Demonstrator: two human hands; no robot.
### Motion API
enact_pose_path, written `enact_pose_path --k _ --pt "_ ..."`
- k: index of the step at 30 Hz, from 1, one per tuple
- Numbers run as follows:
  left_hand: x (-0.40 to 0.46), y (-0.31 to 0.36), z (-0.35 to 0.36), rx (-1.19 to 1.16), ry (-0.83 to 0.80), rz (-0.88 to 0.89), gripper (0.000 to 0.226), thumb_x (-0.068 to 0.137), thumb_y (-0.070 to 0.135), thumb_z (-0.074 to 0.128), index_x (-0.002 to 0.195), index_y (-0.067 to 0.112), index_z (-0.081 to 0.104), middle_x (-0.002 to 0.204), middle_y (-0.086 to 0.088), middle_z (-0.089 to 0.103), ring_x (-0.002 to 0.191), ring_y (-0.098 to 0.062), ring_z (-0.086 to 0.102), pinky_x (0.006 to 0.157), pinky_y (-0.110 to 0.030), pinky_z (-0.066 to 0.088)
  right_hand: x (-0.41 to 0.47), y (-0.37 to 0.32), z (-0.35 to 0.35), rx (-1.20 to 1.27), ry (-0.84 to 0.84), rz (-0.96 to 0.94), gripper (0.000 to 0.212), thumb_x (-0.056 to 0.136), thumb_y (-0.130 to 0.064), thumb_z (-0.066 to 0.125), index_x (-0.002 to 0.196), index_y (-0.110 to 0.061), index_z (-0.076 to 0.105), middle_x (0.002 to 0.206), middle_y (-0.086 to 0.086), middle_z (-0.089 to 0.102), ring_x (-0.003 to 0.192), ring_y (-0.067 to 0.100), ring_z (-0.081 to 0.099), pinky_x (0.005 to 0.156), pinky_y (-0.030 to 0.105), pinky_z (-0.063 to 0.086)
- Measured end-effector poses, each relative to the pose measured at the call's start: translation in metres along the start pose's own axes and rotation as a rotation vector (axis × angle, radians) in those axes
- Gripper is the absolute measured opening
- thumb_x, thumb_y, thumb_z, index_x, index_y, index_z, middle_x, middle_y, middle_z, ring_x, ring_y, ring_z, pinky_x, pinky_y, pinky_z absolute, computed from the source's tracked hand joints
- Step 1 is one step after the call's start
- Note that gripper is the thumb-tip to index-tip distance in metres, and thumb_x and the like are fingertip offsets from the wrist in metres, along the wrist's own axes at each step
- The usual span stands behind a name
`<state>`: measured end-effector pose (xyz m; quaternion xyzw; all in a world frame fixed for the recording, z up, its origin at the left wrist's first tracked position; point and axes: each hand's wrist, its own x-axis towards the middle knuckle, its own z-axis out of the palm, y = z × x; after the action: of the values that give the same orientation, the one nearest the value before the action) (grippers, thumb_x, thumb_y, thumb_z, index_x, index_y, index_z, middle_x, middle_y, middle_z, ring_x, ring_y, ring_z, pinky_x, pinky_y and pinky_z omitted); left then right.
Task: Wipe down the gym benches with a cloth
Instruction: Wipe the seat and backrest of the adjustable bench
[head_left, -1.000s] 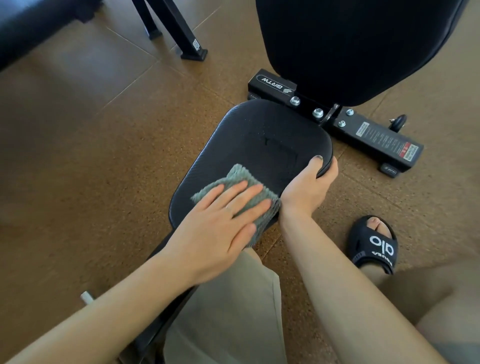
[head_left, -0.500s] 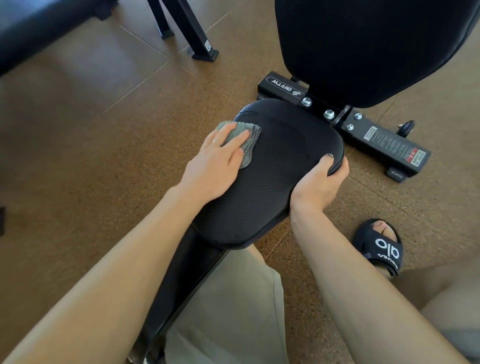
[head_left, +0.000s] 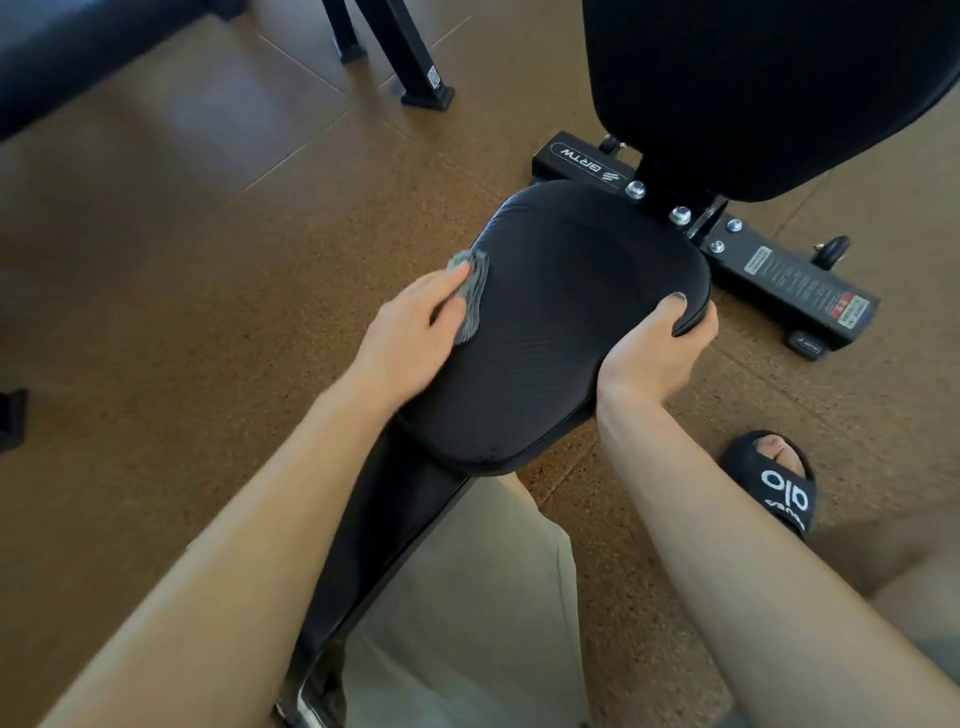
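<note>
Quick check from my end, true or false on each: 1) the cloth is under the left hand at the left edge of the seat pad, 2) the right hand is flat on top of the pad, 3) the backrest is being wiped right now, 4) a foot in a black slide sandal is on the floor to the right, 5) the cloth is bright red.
1) True: the left hand presses the cloth against the left edge of the seat pad.
2) False: the right hand grips the pad's right edge, thumb on top and fingers curled underneath.
3) False: the backrest is untouched; the cloth is on the seat pad.
4) True: the sandal is on the floor at lower right.
5) False: the cloth is grey-green.
</note>
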<state>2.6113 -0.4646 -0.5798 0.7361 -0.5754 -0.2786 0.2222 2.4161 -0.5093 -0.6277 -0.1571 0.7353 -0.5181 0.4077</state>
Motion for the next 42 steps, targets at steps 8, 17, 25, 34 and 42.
enact_pose_path --k 8,17,25,34,42 --pt "-0.072 -0.013 -0.012 -0.185 0.072 -0.054 0.042 0.108 0.016 0.048 0.146 0.033 0.055 0.14 0.034 0.049 0.128 0.025 0.04 0.11 -0.002 0.026 0.0 -0.001 -0.002 0.006 -0.004 0.001 0.051 0.102 -0.052 0.039 0.151 -0.041 0.033 0.14 -0.007 0.055 0.119 0.016 0.053 0.101 0.035 0.044" --pt "0.042 0.021 -0.003 0.005 -0.06 -0.031 0.045 0.109 0.026 0.044 0.154 0.033 0.046 0.156 0.008 0.048 0.145 -0.012 0.041 0.104 -0.012 0.023 0.001 -0.001 0.0 0.016 0.009 -0.016 0.05 0.104 -0.048 0.04 0.152 -0.037 0.033 0.145 -0.005 0.052 0.123 0.015 0.052 0.099 0.031 0.042" --pt "-0.055 -0.011 -0.02 -0.087 0.013 -0.019 0.042 0.107 0.013 0.051 0.146 0.026 0.057 0.146 0.019 0.052 0.132 0.018 0.044 0.106 0.003 0.025 0.0 0.001 -0.001 0.005 -0.014 -0.031 0.05 0.105 -0.047 0.04 0.153 -0.036 0.032 0.15 -0.006 0.049 0.131 0.016 0.049 0.101 0.027 0.039" --pt "0.043 0.03 0.0 0.086 -0.06 0.01 0.046 0.11 0.021 0.041 0.156 0.028 0.043 0.145 0.004 0.058 0.124 -0.012 0.056 0.085 -0.002 0.03 0.004 0.002 -0.001 0.01 -0.002 -0.033 0.049 0.103 -0.048 0.041 0.151 -0.037 0.035 0.141 -0.008 0.054 0.124 0.015 0.053 0.101 0.032 0.043" --pt "-0.094 -0.012 -0.014 0.091 0.001 0.05 0.047 0.108 0.017 0.044 0.155 0.025 0.045 0.169 0.011 0.02 0.155 -0.005 0.017 0.121 -0.012 0.013 0.003 0.005 0.0 0.005 -0.011 -0.035 0.049 0.105 -0.048 0.04 0.152 -0.036 0.032 0.146 -0.005 0.051 0.12 0.012 0.05 0.095 0.025 0.039"
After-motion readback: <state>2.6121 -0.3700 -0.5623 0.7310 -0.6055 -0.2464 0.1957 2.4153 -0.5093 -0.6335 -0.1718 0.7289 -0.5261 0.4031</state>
